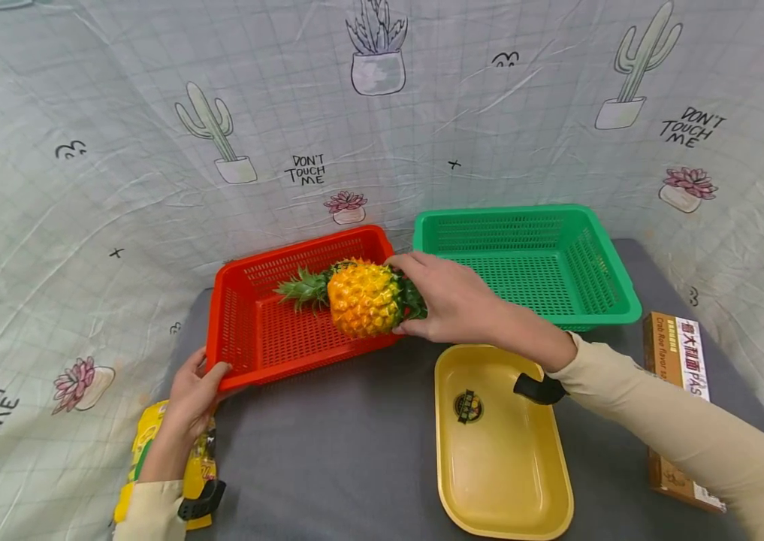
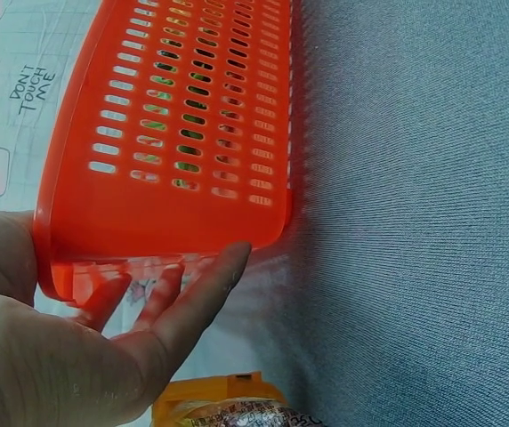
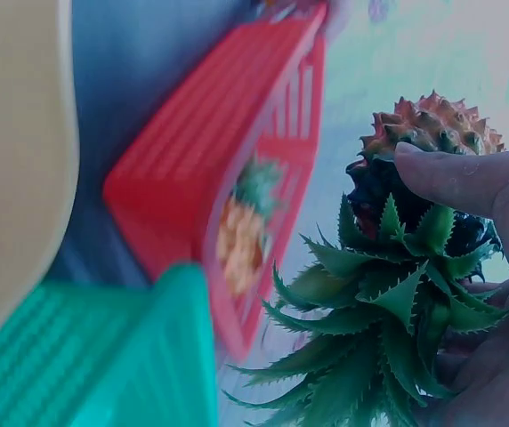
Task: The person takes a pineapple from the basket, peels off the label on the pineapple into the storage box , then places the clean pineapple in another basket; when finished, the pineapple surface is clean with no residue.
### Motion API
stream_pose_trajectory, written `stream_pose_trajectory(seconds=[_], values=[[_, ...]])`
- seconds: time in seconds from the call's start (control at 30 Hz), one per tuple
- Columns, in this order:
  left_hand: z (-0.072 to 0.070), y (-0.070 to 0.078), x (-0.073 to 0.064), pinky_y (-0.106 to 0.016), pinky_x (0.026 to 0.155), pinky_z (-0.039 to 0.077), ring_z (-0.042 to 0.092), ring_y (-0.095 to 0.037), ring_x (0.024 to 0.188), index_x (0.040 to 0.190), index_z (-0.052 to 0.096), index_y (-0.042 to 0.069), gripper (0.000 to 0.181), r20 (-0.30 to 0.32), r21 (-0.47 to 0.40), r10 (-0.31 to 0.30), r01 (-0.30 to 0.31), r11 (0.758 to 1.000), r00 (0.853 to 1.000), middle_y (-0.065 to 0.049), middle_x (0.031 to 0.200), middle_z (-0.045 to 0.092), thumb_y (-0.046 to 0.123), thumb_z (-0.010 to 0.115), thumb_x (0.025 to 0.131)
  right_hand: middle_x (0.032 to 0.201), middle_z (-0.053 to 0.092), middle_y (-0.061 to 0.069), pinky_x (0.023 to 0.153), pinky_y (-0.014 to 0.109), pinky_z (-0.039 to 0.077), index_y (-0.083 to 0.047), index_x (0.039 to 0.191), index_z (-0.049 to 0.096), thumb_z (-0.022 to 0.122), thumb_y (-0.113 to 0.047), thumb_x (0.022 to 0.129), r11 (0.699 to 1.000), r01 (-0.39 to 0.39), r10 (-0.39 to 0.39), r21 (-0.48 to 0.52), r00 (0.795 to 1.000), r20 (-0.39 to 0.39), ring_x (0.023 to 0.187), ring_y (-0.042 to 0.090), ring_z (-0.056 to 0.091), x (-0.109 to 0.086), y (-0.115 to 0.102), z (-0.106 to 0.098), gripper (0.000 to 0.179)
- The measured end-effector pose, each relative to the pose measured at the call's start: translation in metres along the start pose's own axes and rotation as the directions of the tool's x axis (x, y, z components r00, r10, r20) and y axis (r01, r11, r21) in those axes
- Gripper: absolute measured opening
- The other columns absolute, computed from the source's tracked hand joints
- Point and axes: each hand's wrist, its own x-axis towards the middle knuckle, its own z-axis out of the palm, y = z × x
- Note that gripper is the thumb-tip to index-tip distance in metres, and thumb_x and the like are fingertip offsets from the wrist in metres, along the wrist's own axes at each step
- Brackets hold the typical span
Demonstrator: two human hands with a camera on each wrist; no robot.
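Observation:
My right hand point(image 1: 449, 297) grips a pineapple point(image 1: 363, 304) near the base of its leafy crown, thumb and fingers on opposite sides. In the right wrist view the held pineapple's green crown point(image 3: 361, 338) spreads below the thumb. It is over the right part of a red slotted basket point(image 1: 314, 368). A second pineapple point(image 3: 241, 240) lies inside that basket; its leaves point(image 1: 306, 289) stick out left of the held fruit in the head view, which hides its body. My left hand point(image 1: 194, 391) holds the basket's front left corner, thumb at the rim and fingers against the outer wall.
At the back right stands a green slotted basket point(image 1: 608, 255). A yellow tray point(image 1: 496, 458) lies below my right forearm. To the right is a brown and white pasta box point(image 1: 665, 353), partly behind the sleeve. A yellow packet point(image 1: 199, 466) lies under my left wrist. Printed cloth hangs behind.

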Motion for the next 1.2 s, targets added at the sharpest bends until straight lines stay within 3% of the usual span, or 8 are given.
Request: stream_pose_trajectory(seconds=[0.13,0.33,0.73,1.0,1.2], values=[[0.0,0.003,-0.001,-0.045,0.093,0.056,0.072,-0.016,0.102,0.164,0.024,0.002,0.065,-0.01,0.016,0.003,-0.003,1.0,1.0,-0.027,0.151,0.041,0.003,0.053,0.106,0.136,0.06,0.013,0.081,0.048,0.058,-0.005,0.152,0.048,0.094,-0.039,0.081,0.997,-0.076,0.076,-0.017,0.997,0.013,0.104,0.027,0.064,0.002,0.025,-0.01,0.092],[-0.001,0.006,-0.003,-0.045,0.093,0.056,0.072,-0.018,0.103,0.165,0.021,0.0,0.067,-0.002,0.028,0.029,-0.029,0.999,1.0,-0.029,0.15,0.04,0.002,0.052,0.106,0.145,0.056,0.018,0.086,0.053,0.057,-0.003,0.155,0.044,0.094,-0.039,0.082,0.981,-0.182,0.185,-0.066,0.982,0.041,0.111,0.033,0.063,0.005,0.063,-0.02,0.095],[0.0,0.004,-0.001,-0.043,0.089,0.059,0.074,-0.017,0.099,0.165,0.024,0.0,0.065,-0.01,0.025,0.044,-0.044,0.999,0.999,-0.029,0.146,0.045,0.001,0.053,0.106,0.151,0.049,0.027,0.094,0.063,0.052,0.002,0.155,0.041,0.092,-0.033,0.085,0.96,-0.249,0.262,-0.127,0.96,0.098,0.127,0.044,0.056,0.009,0.124,-0.028,0.094],[0.003,0.004,-0.002,-0.043,0.092,0.057,0.071,-0.02,0.105,0.164,0.025,0.0,0.063,-0.018,0.063,0.052,-0.051,0.997,0.998,-0.03,0.15,0.044,0.005,0.052,0.107,0.158,0.04,0.03,0.102,0.068,0.045,0.004,0.16,0.033,0.086,-0.032,0.091,0.935,-0.341,0.354,-0.098,0.921,0.164,0.138,0.048,0.046,0.01,0.154,-0.026,0.094],[0.002,0.003,-0.004,-0.039,0.088,0.06,0.071,-0.02,0.103,0.163,0.028,0.0,0.062,-0.037,0.076,0.058,-0.055,0.996,0.998,-0.03,0.148,0.047,0.004,0.053,0.107,0.155,0.043,0.032,0.098,0.068,0.047,0.004,0.157,0.036,0.087,-0.031,0.091,0.929,-0.346,0.366,-0.131,0.91,0.194,0.133,0.05,0.049,0.009,0.17,-0.022,0.091]])
